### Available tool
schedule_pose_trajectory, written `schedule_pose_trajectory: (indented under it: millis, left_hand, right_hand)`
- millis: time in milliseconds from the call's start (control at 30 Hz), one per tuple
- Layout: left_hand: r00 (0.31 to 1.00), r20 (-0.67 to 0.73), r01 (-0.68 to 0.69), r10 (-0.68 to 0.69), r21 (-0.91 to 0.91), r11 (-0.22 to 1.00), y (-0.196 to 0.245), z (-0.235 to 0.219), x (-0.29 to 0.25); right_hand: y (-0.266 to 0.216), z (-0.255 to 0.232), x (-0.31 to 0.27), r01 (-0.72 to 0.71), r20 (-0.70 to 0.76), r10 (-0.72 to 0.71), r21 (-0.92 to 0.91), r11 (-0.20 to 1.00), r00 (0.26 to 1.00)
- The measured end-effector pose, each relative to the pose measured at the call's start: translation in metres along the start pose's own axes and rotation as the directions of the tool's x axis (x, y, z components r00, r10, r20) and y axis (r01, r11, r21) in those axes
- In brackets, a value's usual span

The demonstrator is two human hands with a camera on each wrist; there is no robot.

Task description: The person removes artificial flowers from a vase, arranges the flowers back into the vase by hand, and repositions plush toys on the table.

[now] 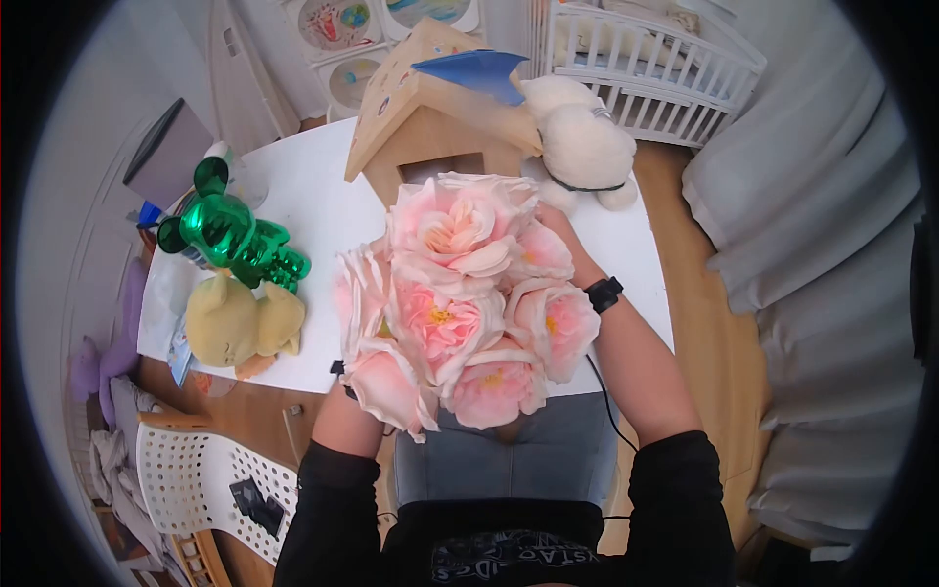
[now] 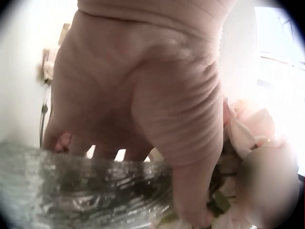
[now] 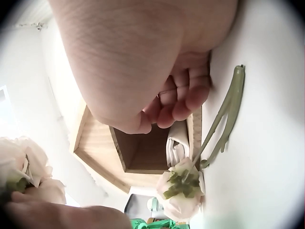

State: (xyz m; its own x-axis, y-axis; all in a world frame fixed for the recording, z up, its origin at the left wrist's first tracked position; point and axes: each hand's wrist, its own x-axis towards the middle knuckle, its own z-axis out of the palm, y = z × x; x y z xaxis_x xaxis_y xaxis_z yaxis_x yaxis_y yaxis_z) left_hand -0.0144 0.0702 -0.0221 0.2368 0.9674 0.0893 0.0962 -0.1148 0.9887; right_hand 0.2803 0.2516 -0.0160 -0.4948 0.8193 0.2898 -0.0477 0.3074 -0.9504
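Note:
Pink artificial roses [image 1: 445,323] fill the middle of the head view and hide my left hand there. In the left wrist view my left hand [image 2: 128,95] grips a clear textured glass vase [image 2: 86,195], its thumb on the near right side and its fingers beyond the glass. My right hand [image 1: 558,230] reaches past the bunch toward the wooden house. Seen from the right wrist, its fingers [image 3: 181,102] are loosely bent and hold nothing. Beside them a single pale rose [image 3: 183,188] lies on the white table, its green stem [image 3: 231,105] pointing away from the house.
A wooden toy house [image 1: 445,132] with a blue piece [image 1: 479,73] on its roof stands behind the roses. To its right sits a white plush toy [image 1: 587,142]. A shiny green bear figure [image 1: 230,230] and a yellow plush [image 1: 230,323] are on the table's left.

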Motion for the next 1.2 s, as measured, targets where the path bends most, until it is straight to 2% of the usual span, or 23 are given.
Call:
schedule_pose_trajectory:
  millis: [67, 133, 167, 233, 300, 367, 400, 433, 467, 533, 567, 700, 733, 767, 800, 867, 967, 1000, 1033, 1067, 1133, 1200]
  left_hand:
    - [1.0, -0.027, 0.005, -0.005, 0.011, 1.0, 0.005, -0.018, 0.003]
    - [0.999, -0.052, 0.006, -0.005, 0.022, 1.0, 0.011, -0.033, 0.014]
    - [0.998, -0.064, 0.004, -0.002, 0.028, 1.0, 0.011, -0.047, -0.003]
    - [0.996, -0.091, 0.003, 0.0, 0.037, 0.999, 0.017, -0.056, 0.014]
    - [0.993, -0.116, -0.001, 0.006, 0.044, 0.999, 0.017, -0.046, 0.01]
    - [0.991, -0.136, -0.007, 0.014, 0.049, 0.999, 0.021, -0.036, 0.042]
    - [0.99, -0.139, -0.013, 0.02, 0.05, 0.999, 0.024, -0.03, 0.06]
    - [0.99, -0.141, -0.02, 0.027, 0.049, 0.999, 0.021, -0.024, 0.05]
    - [0.99, -0.14, -0.03, 0.037, 0.047, 0.998, 0.021, -0.023, 0.057]
    - [0.99, -0.126, -0.053, 0.058, 0.044, 0.998, 0.018, -0.021, 0.062]
    - [0.991, -0.118, -0.061, 0.066, 0.045, 0.997, 0.016, -0.017, 0.062]
    - [0.992, -0.104, -0.061, 0.065, 0.043, 0.997, 0.005, -0.026, 0.058]
    - [0.993, -0.104, -0.057, 0.061, 0.042, 0.998, 0.009, -0.025, 0.058]
    - [0.993, -0.102, -0.049, 0.053, 0.04, 0.998, 0.01, -0.026, 0.103]
    - [0.994, -0.096, -0.046, 0.05, 0.039, 0.998, 0.01, -0.031, 0.108]
    - [0.996, -0.077, -0.049, 0.052, 0.035, 0.998, 0.004, -0.034, 0.101]
    - [0.996, -0.068, -0.058, 0.059, 0.016, 0.998, 0.005, -0.02, 0.11]
    - [0.983, -0.153, -0.1, 0.096, -0.015, 0.995, 0.013, -0.013, 0.109]
    - [0.963, -0.237, -0.141, 0.127, -0.042, 0.989, 0.016, -0.009, 0.109]
    - [0.965, -0.232, -0.138, 0.124, -0.045, 0.989, 0.012, -0.009, 0.11]
    - [0.954, -0.27, -0.104, 0.132, 0.116, 0.988, 0.002, -0.015, 0.112]
    - [0.965, -0.231, -0.097, 0.126, 0.134, 0.986, -0.004, -0.019, 0.114]
  right_hand:
    - [0.003, 0.001, 0.0, -0.025, 0.02, 0.025, 0.008, 1.0, 0.999]
    - [0.001, 0.005, 0.0, 0.022, 0.005, -0.022, 0.097, 0.995, 1.0]
    - [0.003, 0.003, 0.001, 0.024, 0.016, -0.026, 0.099, 0.995, 1.0]
    - [0.003, 0.001, 0.002, -0.01, 0.105, 0.015, -0.054, 0.998, 0.994]
    - [-0.011, 0.003, 0.0, 0.038, 0.119, -0.034, -0.033, 0.999, 0.992]
    - [-0.017, 0.007, -0.002, 0.084, 0.127, -0.081, -0.014, 0.996, 0.989]
    - [-0.012, 0.006, -0.002, 0.031, 0.123, -0.038, 0.057, 0.998, 0.992]
    - [-0.007, 0.005, -0.002, -0.022, 0.12, 0.007, 0.126, 0.992, 0.993]
    - [-0.001, 0.003, -0.002, -0.02, 0.12, 0.006, 0.114, 0.993, 0.993]
    - [0.004, 0.001, -0.001, 0.073, 0.116, -0.06, -0.104, 0.992, 0.991]
    - [0.007, -0.002, 0.0, 0.075, 0.148, -0.047, -0.189, 0.979, 0.988]
    - [0.016, 0.0, 0.001, -0.004, 0.172, 0.031, -0.151, 0.989, 0.985]
    - [0.007, 0.003, -0.001, 0.128, 0.189, -0.079, -0.265, 0.956, 0.979]
    - [-0.001, 0.006, -0.005, 0.254, 0.217, -0.182, -0.372, 0.893, 0.959]
    - [-0.009, 0.006, -0.009, 0.245, 0.212, -0.174, -0.375, 0.894, 0.962]
    - [-0.021, 0.0, -0.019, -0.021, 0.324, 0.07, -0.153, 0.988, 0.943]
    - [0.01, -0.009, -0.021, -0.013, 0.314, 0.086, -0.229, 0.973, 0.945]
    - [0.007, -0.009, -0.023, -0.016, 0.313, 0.092, -0.235, 0.972, 0.945]
    - [-0.002, -0.004, -0.025, -0.009, 0.269, 0.056, -0.173, 0.985, 0.962]
    - [-0.011, -0.001, -0.028, 0.001, 0.22, 0.022, -0.107, 0.994, 0.975]
    - [-0.038, 0.001, -0.026, 0.031, 0.2, -0.004, -0.133, 0.991, 0.98]
    - [-0.039, -0.001, -0.024, 0.058, 0.178, -0.03, -0.155, 0.986, 0.984]
